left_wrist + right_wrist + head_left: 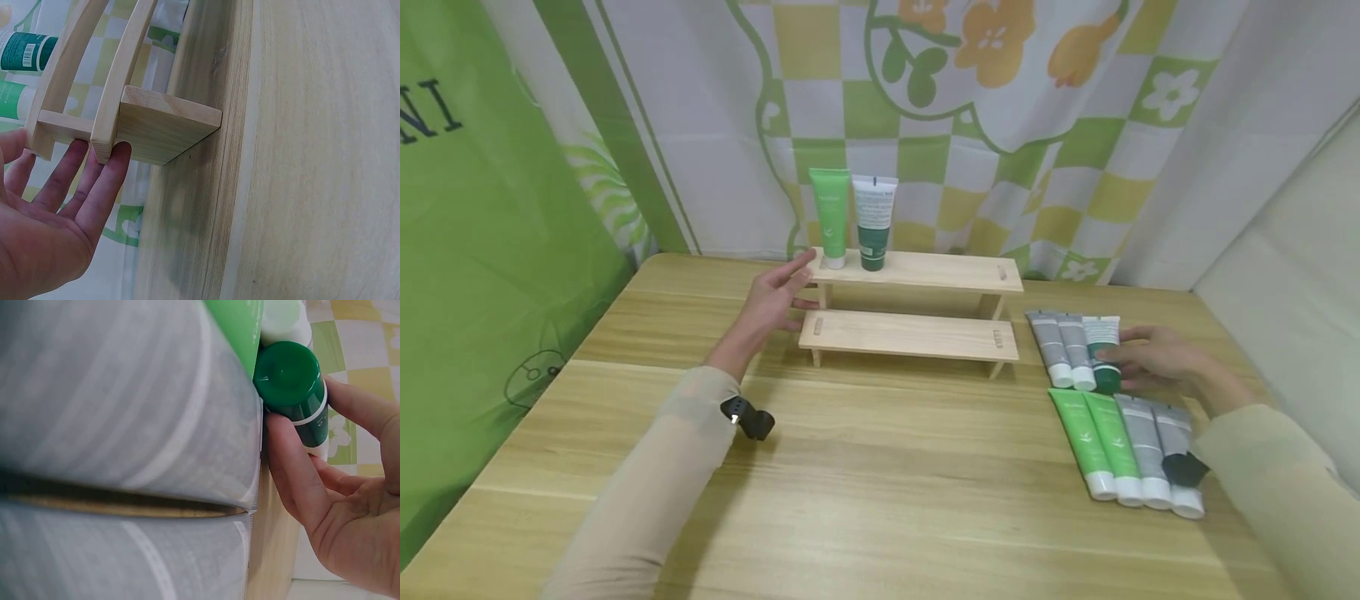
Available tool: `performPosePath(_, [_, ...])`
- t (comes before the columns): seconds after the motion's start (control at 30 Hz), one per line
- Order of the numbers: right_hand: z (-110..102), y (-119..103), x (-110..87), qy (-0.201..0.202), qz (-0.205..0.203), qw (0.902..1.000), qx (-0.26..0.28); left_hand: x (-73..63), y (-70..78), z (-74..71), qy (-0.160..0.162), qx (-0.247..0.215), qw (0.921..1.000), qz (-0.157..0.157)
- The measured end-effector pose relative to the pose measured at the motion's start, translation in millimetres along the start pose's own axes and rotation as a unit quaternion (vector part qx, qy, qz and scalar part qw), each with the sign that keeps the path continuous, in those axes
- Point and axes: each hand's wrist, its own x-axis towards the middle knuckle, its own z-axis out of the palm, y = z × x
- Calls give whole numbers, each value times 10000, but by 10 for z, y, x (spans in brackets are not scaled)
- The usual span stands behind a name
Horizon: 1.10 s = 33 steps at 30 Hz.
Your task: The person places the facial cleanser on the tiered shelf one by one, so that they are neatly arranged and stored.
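Observation:
My left hand point(772, 296) is at the left end of a two-tier wooden shelf point(917, 333), its fingertips touching the plank ends and upright in the left wrist view. On the upper tier two tubes stand on their caps: a light green tube point(831, 218) and a white and dark green tube point(873, 223). At the right, my right hand point(1157, 362) pinches another white and dark green tube point(294, 384) between thumb and fingers near its cap. This tube lies beside two grey tubes point(1063, 346) with white caps.
Below lies a second row: two light green tubes point(1099, 442) and two grey tubes point(1145, 446), the outermost partly covered by a dark wrist device point(1184, 469). A patterned curtain point(910, 125) hangs behind the wooden table point(880, 483). A white wall borders the right side.

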Motion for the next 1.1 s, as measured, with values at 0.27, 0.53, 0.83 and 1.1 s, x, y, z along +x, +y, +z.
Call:
performPosePath(0.27, [-37,43,-5,197,-83,9996,210,6,-2,11,-38,60,10000,55])
performPosePath(0.53, [-14,-14,-53,261,-294,9986,350,-6,-14,14,-71,46,10000,27])
performPosePath(0.83, [50,-161,-108,294,-765,9947,626,-13,-22,-3,48,43,10000,45])
performPosePath(1.1, [94,-342,-154,504,-1231,9890,639,-12,-13,3,-12,64,9999,106])
